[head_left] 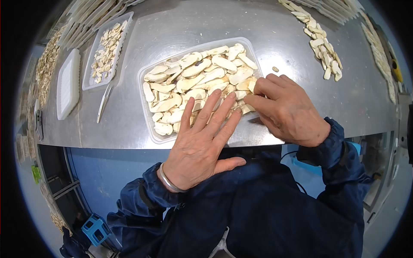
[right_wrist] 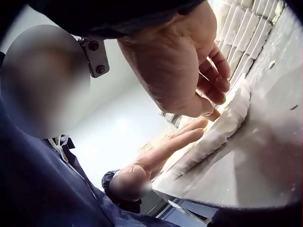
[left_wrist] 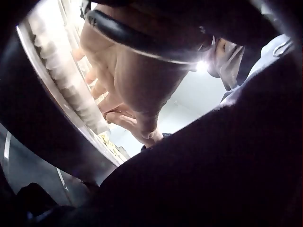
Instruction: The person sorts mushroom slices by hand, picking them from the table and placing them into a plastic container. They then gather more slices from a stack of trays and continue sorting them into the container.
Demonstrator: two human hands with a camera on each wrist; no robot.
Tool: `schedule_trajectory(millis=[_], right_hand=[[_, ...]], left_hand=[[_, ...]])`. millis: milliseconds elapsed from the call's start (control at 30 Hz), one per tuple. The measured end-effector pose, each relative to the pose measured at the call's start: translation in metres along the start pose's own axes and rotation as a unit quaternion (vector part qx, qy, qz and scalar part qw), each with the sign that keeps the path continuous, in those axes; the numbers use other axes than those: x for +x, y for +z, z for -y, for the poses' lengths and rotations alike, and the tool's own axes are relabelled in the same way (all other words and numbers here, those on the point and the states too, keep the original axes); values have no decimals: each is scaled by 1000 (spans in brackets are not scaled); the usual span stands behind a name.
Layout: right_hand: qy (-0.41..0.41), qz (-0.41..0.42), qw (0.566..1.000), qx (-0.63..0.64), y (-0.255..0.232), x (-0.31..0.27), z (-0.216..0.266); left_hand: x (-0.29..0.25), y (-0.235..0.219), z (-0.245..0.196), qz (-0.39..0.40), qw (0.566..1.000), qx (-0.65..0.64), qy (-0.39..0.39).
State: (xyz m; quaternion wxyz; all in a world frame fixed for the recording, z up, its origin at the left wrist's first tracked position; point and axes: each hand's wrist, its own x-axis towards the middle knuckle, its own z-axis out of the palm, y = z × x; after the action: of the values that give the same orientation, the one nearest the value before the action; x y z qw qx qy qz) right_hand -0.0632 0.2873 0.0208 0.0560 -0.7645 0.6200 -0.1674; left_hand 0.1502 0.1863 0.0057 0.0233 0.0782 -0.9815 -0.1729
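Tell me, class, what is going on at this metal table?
A person in a dark blue jacket is working over a clear plastic tray filled with pale mushroom slices on a metal table. The left hand lies flat, fingers straight, pressing on the slices at the near side. The right hand rests at the tray's right corner, its fingers curled on the slices there. A second tray of slices sits further left.

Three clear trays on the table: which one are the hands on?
The big tray at the table's near edge, heaped with pale slices. Left hand lies flat on it, right hand at its corner. The far-left trays sit untouched.
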Motion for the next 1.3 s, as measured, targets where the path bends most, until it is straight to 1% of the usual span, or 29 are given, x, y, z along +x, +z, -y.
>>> schedule_trajectory(millis=[667, 767, 800, 833, 867, 900, 933, 1000, 1033, 1100, 1133, 1167, 1200, 1233, 1267, 1300], right_hand=[[-11, -4, 1000, -20, -4, 7, 2], [11, -68, 998, -15, -20, 1, -2], [46, -60, 997, -8, -32, -4, -6], [61, -90, 994, -21, -36, -11, -14], [95, -98, 990, -47, -41, -19, -19], [130, -89, 986, -47, -47, -27, -25], [140, -106, 983, -61, -50, -33, -30], [166, -127, 976, -69, -54, -42, -41], [187, -131, 972, -62, -54, -47, -46], [230, -126, 964, -42, -53, -51, -56], [253, -120, 960, -32, -52, -51, -61], [276, -114, 954, -24, -52, -50, -63], [237, -122, 964, -20, -51, -47, -62], [217, -116, 969, -4, -48, -41, -56], [198, -110, 974, 11, -44, -32, -49], [181, -105, 978, 25, -40, -25, -41]], left_hand=[[0, -4, 3, 7, 1000, -7, 7], [-5, -12, 7, -9, 1000, -7, -11], [-8, -16, 10, -17, 1000, -7, -20], [-14, -22, 17, -37, 998, -23, -53], [-24, -23, 25, -88, 992, -26, -83], [-38, -16, 42, -169, 980, -21, -100], [-48, -12, 55, -259, 955, -43, -139], [-71, -13, 73, -308, 919, -22, -247], [-78, -12, 74, -308, 903, -88, -286], [-89, -10, 76, -306, 855, -217, -357], [-91, -3, 76, -326, 830, -306, -335], [-90, -1, 74, -324, 812, -352, -335], [-88, 1, 72, -320, 792, -399, -333], [-86, 2, 71, -315, 772, -445, -329], [-84, 5, 71, -329, 761, -455, -326], [-83, 8, 73, -327, 764, -460, -312]])
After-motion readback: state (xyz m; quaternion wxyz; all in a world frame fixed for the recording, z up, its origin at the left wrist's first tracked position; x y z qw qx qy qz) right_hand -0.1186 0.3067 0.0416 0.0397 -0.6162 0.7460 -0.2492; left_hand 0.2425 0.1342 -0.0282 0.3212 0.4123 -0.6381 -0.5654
